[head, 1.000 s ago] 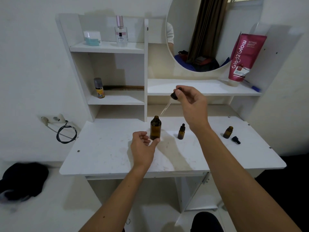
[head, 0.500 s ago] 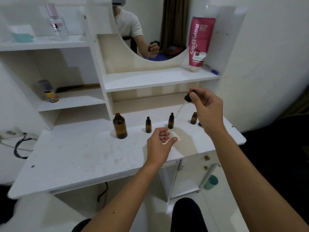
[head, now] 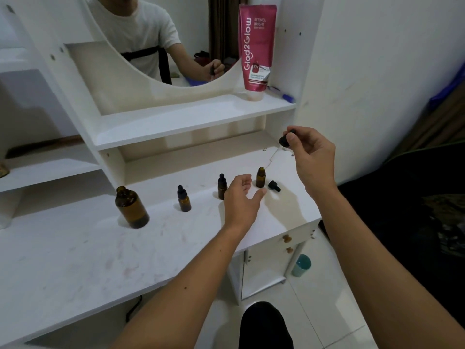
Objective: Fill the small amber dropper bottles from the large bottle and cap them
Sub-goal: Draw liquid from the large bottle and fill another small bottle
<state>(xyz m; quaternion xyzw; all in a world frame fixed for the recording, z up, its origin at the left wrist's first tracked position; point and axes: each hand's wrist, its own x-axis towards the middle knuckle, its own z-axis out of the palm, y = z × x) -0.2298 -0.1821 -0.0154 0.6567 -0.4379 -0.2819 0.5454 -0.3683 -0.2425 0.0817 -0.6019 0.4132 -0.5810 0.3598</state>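
Counting across the white tabletop [head: 75, 260] gave one large amber bottle [head: 132, 207], uncapped and upright toward the left, and three small amber dropper bottles standing in a loose row to its right. The first small bottle [head: 184, 202] carried its black dropper cap and stood apart from the others. The second small bottle [head: 222, 186] was also capped and was partly hidden behind the left hand [head: 239, 200]. The third small bottle [head: 261, 177] stood open near the right end of the top, with one loose black dropper cap [head: 274, 186] lying on its side just beside it. The right hand [head: 312, 157] was raised above that end, its thumb and fingers pinching the black bulb of one dropper [head: 285, 141]; the clear glass pipette sloped down and left, its tip at the mouth of the open bottle, though contact could not be confirmed. The left hand hovered low over the top with fingers loosely spread, gripping nothing, its fingertips near the open bottle but not visibly touching it. One pink tube [head: 256, 49] stood cap-down on the upper shelf beside the round mirror [head: 120, 34]. One teal cup [head: 301, 265] stood on the floor below.
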